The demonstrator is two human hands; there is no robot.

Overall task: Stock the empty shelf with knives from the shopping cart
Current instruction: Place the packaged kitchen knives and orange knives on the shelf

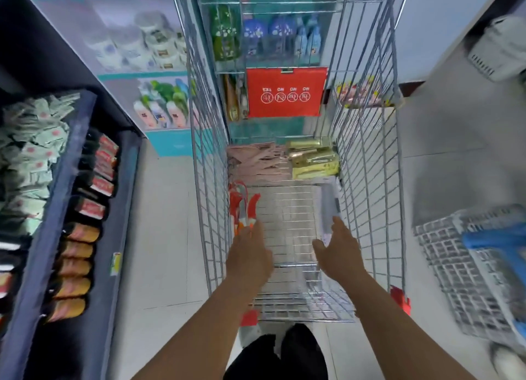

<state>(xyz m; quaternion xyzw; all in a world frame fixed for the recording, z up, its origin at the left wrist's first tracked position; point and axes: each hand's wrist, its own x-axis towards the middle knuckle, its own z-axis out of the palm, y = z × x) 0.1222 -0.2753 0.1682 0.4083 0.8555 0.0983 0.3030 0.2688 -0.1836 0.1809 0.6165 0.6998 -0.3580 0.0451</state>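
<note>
Head view: your left hand (pixel 249 254) and right hand (pixel 338 254) reached empty, fingers apart, into the cart (pixel 367 180) (knives (pixel 243 209) still unshelved).

Head camera looks steeply down, close over the shopping cart (pixel 284 237).

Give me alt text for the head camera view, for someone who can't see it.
Two bare hands reach down into a wire shopping cart: the left hand at red-handled packs, the right hand at a grey pack. Pink packs and gold packs lie farther in. Stocked shelves stand on the left.
</note>
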